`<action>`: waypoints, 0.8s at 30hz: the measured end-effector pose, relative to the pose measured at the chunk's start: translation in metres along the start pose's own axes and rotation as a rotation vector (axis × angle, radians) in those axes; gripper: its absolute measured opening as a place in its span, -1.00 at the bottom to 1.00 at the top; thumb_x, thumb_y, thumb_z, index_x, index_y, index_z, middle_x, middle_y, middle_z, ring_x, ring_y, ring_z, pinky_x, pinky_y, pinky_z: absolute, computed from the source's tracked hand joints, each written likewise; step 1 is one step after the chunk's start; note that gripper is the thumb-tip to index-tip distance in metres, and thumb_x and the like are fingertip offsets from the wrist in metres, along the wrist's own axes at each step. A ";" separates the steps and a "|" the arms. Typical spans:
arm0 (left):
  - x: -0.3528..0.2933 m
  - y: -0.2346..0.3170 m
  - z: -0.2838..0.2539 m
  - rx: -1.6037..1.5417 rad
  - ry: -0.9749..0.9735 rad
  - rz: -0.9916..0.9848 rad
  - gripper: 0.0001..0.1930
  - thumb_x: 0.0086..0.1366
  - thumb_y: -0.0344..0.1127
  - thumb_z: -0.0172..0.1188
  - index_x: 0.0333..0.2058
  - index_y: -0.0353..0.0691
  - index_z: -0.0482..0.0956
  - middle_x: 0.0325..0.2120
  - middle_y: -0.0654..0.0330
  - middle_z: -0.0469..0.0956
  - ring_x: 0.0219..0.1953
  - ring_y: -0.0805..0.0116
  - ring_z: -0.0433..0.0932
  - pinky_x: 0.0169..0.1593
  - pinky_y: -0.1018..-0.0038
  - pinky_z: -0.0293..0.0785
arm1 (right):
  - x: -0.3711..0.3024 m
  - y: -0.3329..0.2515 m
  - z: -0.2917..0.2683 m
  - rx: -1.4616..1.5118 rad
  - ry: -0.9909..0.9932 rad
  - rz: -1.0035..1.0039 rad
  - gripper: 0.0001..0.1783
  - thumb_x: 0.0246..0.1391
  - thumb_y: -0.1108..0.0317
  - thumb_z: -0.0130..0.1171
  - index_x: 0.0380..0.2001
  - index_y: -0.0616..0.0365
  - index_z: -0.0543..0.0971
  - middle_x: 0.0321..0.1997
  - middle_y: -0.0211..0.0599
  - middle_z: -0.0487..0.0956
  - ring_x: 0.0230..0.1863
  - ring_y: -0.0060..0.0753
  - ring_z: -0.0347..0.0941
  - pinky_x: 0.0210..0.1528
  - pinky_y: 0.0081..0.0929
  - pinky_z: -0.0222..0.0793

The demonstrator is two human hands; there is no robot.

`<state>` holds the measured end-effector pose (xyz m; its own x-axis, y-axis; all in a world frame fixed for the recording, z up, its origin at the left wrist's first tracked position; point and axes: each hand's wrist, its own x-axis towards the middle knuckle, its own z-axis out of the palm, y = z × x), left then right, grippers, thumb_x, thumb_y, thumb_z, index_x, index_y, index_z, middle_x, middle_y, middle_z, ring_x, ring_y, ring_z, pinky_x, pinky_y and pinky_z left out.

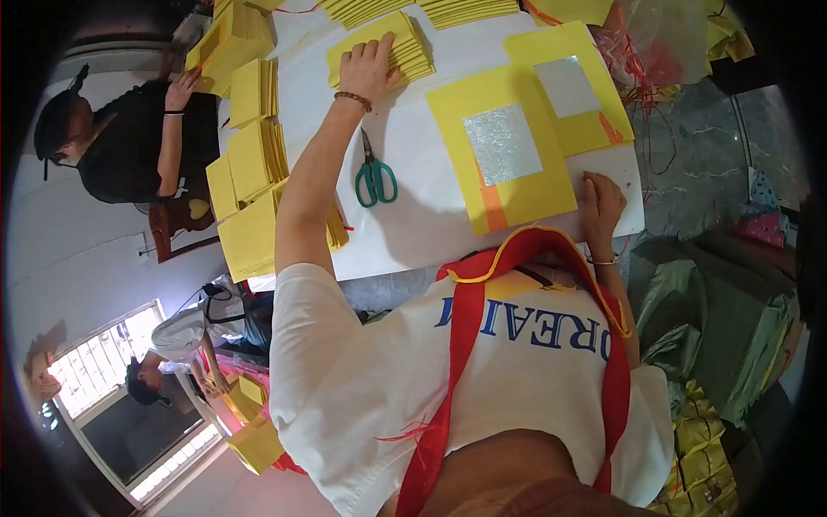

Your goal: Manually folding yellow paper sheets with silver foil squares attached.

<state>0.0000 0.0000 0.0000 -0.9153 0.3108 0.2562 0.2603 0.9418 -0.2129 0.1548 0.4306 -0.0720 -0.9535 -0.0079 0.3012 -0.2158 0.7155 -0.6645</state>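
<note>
My left hand (366,69) reaches to the far side of the white table (413,185). Its fingers are bent over a fanned stack of yellow paper (413,47), with the thumb by the stack's right side. My right hand (605,205) rests at the table's right edge with its fingers curled; nothing shows in it. Beside it lies a yellow sheet (448,129) bearing a silver square and an orange strip. A similar yellow sheet (525,52) is partly underneath. Scissors with green handles (376,183) lie between my arms, blades pointing away.
Several yellow paper stacks (254,159) line the table's left edge. A co-worker in black (129,146) touches a yellow pile (237,43) there; another person (202,319) is farther back. Clear plastic with red strings (646,43) lies far right. Green wrapped bundles (724,319) stand at the right.
</note>
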 end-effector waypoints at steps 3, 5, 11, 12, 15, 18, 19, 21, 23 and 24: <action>-0.001 0.005 -0.001 0.032 -0.013 -0.057 -0.24 -0.06 -0.17 0.26 0.17 -0.01 0.18 -0.14 0.14 0.45 -0.19 0.12 0.46 -0.17 0.21 0.39 | 0.000 -0.001 -0.001 -0.011 -0.005 -0.001 -0.80 0.10 0.28 0.06 -0.21 0.01 0.55 -0.18 -0.40 0.55 -0.05 -0.38 0.37 0.07 -0.37 0.01; -0.003 -0.004 0.005 0.006 0.033 -0.019 -0.28 -0.03 -0.25 0.22 0.17 0.00 0.18 -0.13 0.10 0.43 -0.29 0.10 0.49 -0.26 0.24 0.46 | 0.002 -0.003 0.001 -0.012 0.005 -0.011 -0.80 0.10 0.28 0.07 -0.22 0.01 0.55 -0.19 -0.41 0.55 -0.06 -0.37 0.38 0.06 -0.37 0.02; -0.003 -0.011 -0.001 0.026 0.088 0.148 -0.21 0.01 -0.52 0.06 0.15 0.54 0.16 0.13 0.00 0.20 -0.37 0.11 0.50 -0.31 0.30 0.50 | 0.002 -0.004 0.001 -0.046 0.006 -0.016 -0.81 0.07 0.29 0.09 -0.22 0.01 0.55 -0.20 -0.41 0.55 -0.07 -0.36 0.39 0.04 -0.37 0.05; -0.002 -0.011 -0.001 0.023 0.088 0.153 -0.21 0.01 -0.52 0.06 0.15 0.54 0.16 0.13 0.00 0.20 -0.37 0.11 0.50 -0.31 0.30 0.50 | 0.002 -0.003 0.001 -0.049 0.007 -0.011 -0.81 0.07 0.29 0.09 -0.22 0.01 0.55 -0.20 -0.41 0.55 -0.07 -0.36 0.39 0.04 -0.37 0.05; 0.000 -0.012 -0.003 0.024 0.030 0.168 -0.20 0.01 -0.54 0.04 0.11 0.63 0.20 0.21 -0.06 0.08 -0.36 0.09 0.50 -0.31 0.29 0.50 | 0.001 0.001 0.003 -0.048 0.023 -0.030 -0.80 0.05 0.31 0.11 -0.22 0.00 0.55 -0.20 -0.42 0.54 -0.06 -0.37 0.38 0.03 -0.37 0.06; -0.002 -0.018 -0.002 0.020 0.053 0.175 -0.29 -0.01 -0.52 0.07 0.06 0.52 0.34 0.20 -0.01 0.10 -0.37 0.13 0.50 -0.32 0.30 0.49 | 0.001 0.000 0.003 -0.043 0.012 -0.027 -0.79 0.03 0.32 0.13 -0.22 -0.01 0.55 -0.20 -0.43 0.54 -0.05 -0.37 0.38 0.03 -0.39 0.05; -0.003 -0.022 0.002 0.011 0.070 0.181 -0.36 0.00 -0.49 0.10 0.01 0.47 0.40 0.21 0.02 0.11 -0.36 0.15 0.50 -0.32 0.31 0.49 | 0.001 -0.001 0.003 -0.043 0.017 -0.034 -0.79 0.02 0.33 0.13 -0.21 -0.01 0.55 -0.19 -0.43 0.54 -0.05 -0.38 0.38 0.03 -0.39 0.05; -0.003 -0.024 0.006 0.000 0.086 0.189 -0.43 0.01 -0.46 0.12 -0.03 0.41 0.47 0.21 0.06 0.12 -0.35 0.16 0.50 -0.32 0.31 0.49 | 0.001 -0.002 0.003 -0.043 0.024 -0.041 -0.78 0.02 0.34 0.13 -0.21 -0.01 0.55 -0.19 -0.43 0.54 -0.05 -0.38 0.38 0.03 -0.40 0.04; -0.003 -0.022 0.006 -0.013 0.130 0.200 -0.59 0.04 -0.31 0.19 -0.10 0.34 0.54 0.20 0.11 0.13 -0.34 0.18 0.50 -0.32 0.32 0.48 | 0.001 -0.002 0.001 -0.048 0.009 -0.034 -0.78 0.01 0.34 0.13 -0.21 -0.01 0.55 -0.19 -0.43 0.54 -0.06 -0.38 0.37 0.04 -0.40 0.04; -0.003 -0.020 0.006 -0.015 0.130 0.202 -0.59 0.04 -0.31 0.19 -0.10 0.34 0.54 0.20 0.11 0.13 -0.34 0.18 0.50 -0.32 0.32 0.48 | 0.001 -0.003 0.001 -0.049 0.010 -0.031 -0.78 0.01 0.34 0.13 -0.21 -0.01 0.55 -0.19 -0.43 0.54 -0.06 -0.38 0.37 0.04 -0.40 0.04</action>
<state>-0.0044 -0.0199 -0.0018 -0.7972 0.5060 0.3292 0.4392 0.8603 -0.2587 0.1541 0.4278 -0.0699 -0.9442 -0.0241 0.3285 -0.2350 0.7483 -0.6204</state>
